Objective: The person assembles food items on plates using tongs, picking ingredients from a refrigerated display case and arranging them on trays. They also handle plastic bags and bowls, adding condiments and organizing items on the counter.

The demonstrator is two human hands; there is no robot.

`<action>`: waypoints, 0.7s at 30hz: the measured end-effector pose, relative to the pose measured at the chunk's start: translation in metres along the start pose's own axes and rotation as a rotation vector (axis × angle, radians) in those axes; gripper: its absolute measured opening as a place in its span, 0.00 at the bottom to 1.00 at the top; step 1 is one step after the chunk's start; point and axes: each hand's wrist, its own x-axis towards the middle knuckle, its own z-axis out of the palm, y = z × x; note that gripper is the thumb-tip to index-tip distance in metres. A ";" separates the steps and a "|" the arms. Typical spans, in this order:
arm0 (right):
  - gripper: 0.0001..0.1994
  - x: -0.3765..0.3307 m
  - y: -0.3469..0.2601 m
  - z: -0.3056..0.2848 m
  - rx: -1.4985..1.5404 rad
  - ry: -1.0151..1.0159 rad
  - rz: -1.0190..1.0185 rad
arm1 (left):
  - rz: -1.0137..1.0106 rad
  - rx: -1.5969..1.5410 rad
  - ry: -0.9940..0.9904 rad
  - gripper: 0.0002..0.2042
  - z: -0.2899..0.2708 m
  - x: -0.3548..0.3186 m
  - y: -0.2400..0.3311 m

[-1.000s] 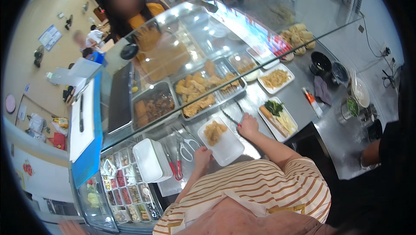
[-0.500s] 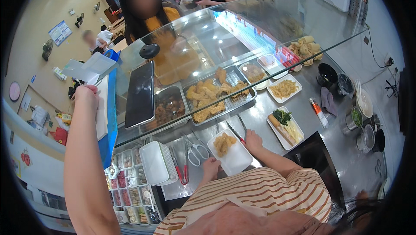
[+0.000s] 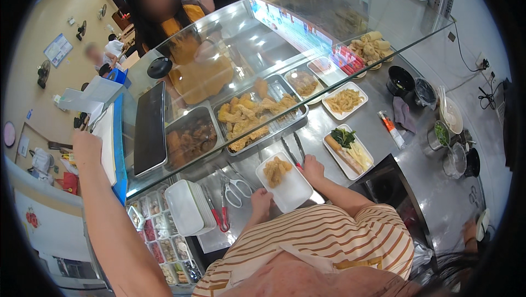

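My left hand (image 3: 262, 200) is closed on the near left edge of a white rectangular tray (image 3: 294, 194). Golden-brown pieces that look like fried food (image 3: 277, 173) lie in the tray's far half. On the tray's right side, my right hand (image 3: 313, 170) wraps round red-handled tongs (image 3: 293, 149), whose dark arms point away over the steel counter. To the left lie white-handled scissors (image 3: 239, 190) and another red-handled tool (image 3: 223, 221), beside a stack of white trays (image 3: 189, 208). A white tray of greens and pale strips (image 3: 350, 153) sits right of my hands.
A glass screen (image 3: 329, 72) crosses in front, over steel trays of fried pieces (image 3: 246, 116) and dark braised food (image 3: 192, 133). A dark tablet (image 3: 150, 130) leans there. At left, another person's bare arm (image 3: 118, 215) reaches up. Black bowls (image 3: 401, 80) stand right.
My view has shifted, so most things sit further left in the picture. The tray and both my hands stay together with the same holds. A background person in black has turned.
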 end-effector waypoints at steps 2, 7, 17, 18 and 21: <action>0.22 0.001 0.003 -0.002 0.014 0.007 0.019 | 0.014 0.014 0.000 0.03 0.004 0.004 -0.002; 0.22 0.000 -0.002 -0.022 0.074 -0.018 0.123 | 0.008 -0.002 -0.032 0.04 0.005 0.006 -0.002; 0.21 0.004 0.015 -0.023 0.241 -0.007 0.153 | 0.035 0.117 -0.029 0.04 0.015 0.026 -0.012; 0.21 0.003 0.014 -0.023 0.261 -0.020 0.150 | 0.044 0.145 -0.013 0.04 0.013 0.030 -0.016; 0.21 0.008 0.012 -0.023 0.162 -0.076 0.121 | 0.037 0.196 -0.016 0.03 0.016 0.028 -0.016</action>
